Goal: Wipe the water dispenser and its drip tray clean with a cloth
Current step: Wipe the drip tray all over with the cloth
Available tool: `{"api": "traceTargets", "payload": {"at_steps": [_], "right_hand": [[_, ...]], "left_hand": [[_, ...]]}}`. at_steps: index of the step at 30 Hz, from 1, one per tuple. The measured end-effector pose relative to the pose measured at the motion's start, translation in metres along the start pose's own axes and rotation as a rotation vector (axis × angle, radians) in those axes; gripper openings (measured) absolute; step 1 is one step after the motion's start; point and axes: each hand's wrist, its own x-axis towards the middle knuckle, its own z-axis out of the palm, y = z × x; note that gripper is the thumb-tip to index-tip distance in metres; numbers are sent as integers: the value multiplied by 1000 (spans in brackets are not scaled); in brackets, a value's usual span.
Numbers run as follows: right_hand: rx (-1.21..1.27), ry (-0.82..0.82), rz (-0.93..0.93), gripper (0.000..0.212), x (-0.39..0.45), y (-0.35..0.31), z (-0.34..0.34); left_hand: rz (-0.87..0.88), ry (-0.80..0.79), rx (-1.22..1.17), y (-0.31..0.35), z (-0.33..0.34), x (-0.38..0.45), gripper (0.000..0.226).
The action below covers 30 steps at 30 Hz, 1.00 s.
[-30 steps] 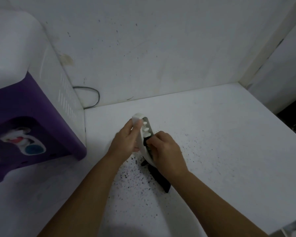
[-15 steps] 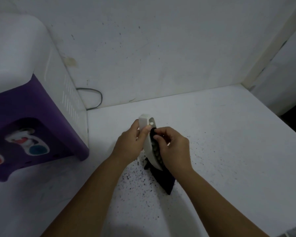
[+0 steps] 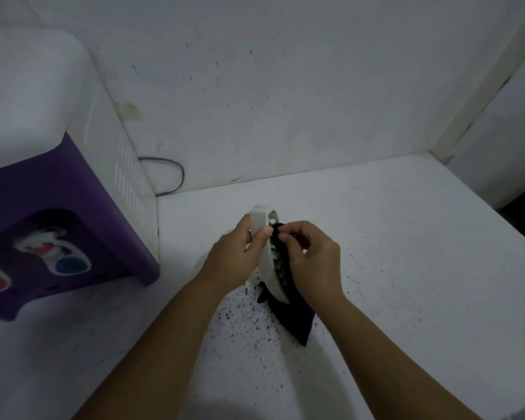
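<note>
My left hand (image 3: pixel 237 253) grips the white drip tray (image 3: pixel 262 234), holding it on edge above the counter. My right hand (image 3: pixel 311 259) pinches a dark cloth (image 3: pixel 294 319) and presses it into the tray's slotted inner face. The cloth's loose end hangs down to the counter under the tray. At the left stands the white and purple water dispenser (image 3: pixel 58 189), with a red and a blue tap in its front recess.
Dark specks (image 3: pixel 246 325) are scattered over the white counter (image 3: pixel 406 268) under and around my hands. A grey cable (image 3: pixel 170 174) loops behind the dispenser along the stained back wall. The counter ends at a corner at the right, beside a dark gap.
My right hand has slid the cloth up along the tray's inner face toward its top end. My left hand has turned the tray a little more upright.
</note>
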Motion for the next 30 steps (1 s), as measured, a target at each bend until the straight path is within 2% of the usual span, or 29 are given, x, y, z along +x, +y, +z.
{"api": "traceTargets", "payload": {"at_steps": [5,9,12,14,16,18,21,23,27,29,30], "right_hand": [[192,37,160,9,0,3,-1],[24,-16,33,9,1,10,-5],[-79,20,173,11,14,27,-16],[-175,-37,261,17,21,36,-27],[-194,-222,259,40,24,38,-38],[-83,-429,239,60,23,29,-46],[146,-642,312,65,22,25,-51],[174,-669,391,60,21,28,-53],[17,-708,515,51,26,34,-69],[-70,-658,624,43,24,40,-78],[-56,-594,688,47,22,46,-82]], "left_hand": [[19,-24,41,8,2,0,39],[15,-37,33,11,2,-1,38],[33,-65,88,14,-2,2,34],[45,-49,100,17,-9,5,34],[36,-25,21,23,-15,8,35],[-13,-21,-112,31,-16,12,35],[-101,3,-262,41,-7,16,33],[-157,15,-306,41,2,17,33],[-320,11,-529,33,22,15,35],[-404,47,-654,27,30,14,37],[-441,66,-724,24,34,14,37]]}}
